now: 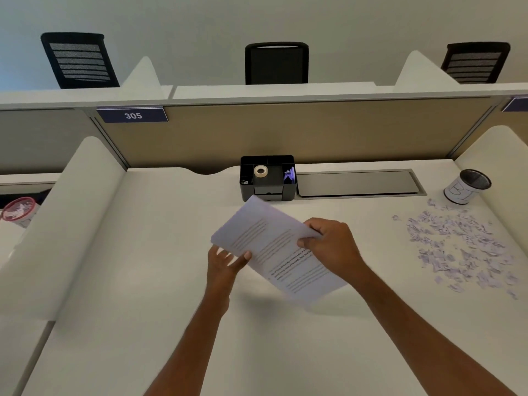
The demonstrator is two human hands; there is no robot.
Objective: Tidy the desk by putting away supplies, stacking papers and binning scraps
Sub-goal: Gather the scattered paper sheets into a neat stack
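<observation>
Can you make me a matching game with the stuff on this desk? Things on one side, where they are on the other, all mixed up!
Things:
1 tape roll
2 paper scraps
3 printed paper
4 mesh cup

Places:
A held by the left hand and right hand
B standing upright at the desk's far right
C inside the black organizer
D scattered flat on the desk's right side

Pairs: 1-C, 2-D, 3-A, 4-B

Head-worn view, down over desk (143, 281)
</observation>
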